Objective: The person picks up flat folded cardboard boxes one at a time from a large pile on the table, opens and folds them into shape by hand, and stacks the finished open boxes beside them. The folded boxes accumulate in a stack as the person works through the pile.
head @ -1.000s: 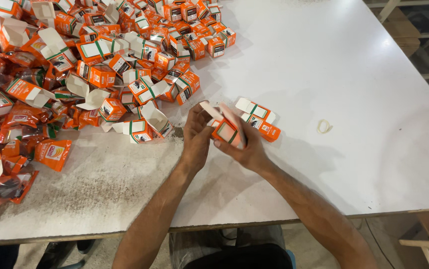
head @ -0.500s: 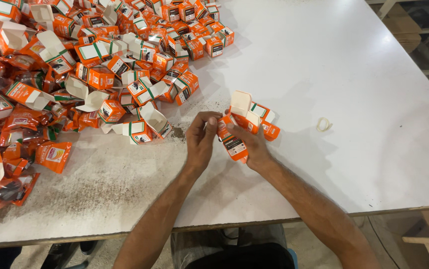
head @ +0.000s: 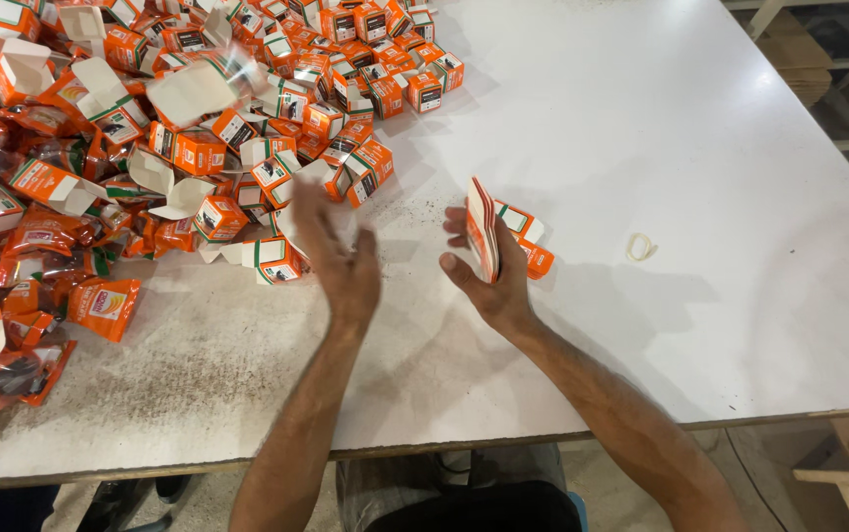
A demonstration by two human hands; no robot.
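Blur smears the empty, spread left hand (head: pixel 338 258); right hand (head: pixel 491 278) grips seemingly flattened cartons (head: pixel 484 229), edge-on.

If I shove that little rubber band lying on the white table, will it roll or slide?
The rubber band lies flat as a thin loop, so it probably won't roll. It looks floppy and light, so a push would likely bend it and drag it across the smooth table.

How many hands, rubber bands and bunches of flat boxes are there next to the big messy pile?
Bare hands: 2 (left hand, open; right hand)
Pale rubber band loop on the white table: 1
Bunches of flattened orange-and-white cardboard cartons: 2 (held bunch in the right hand; lying bunch beside it)
Total: 5
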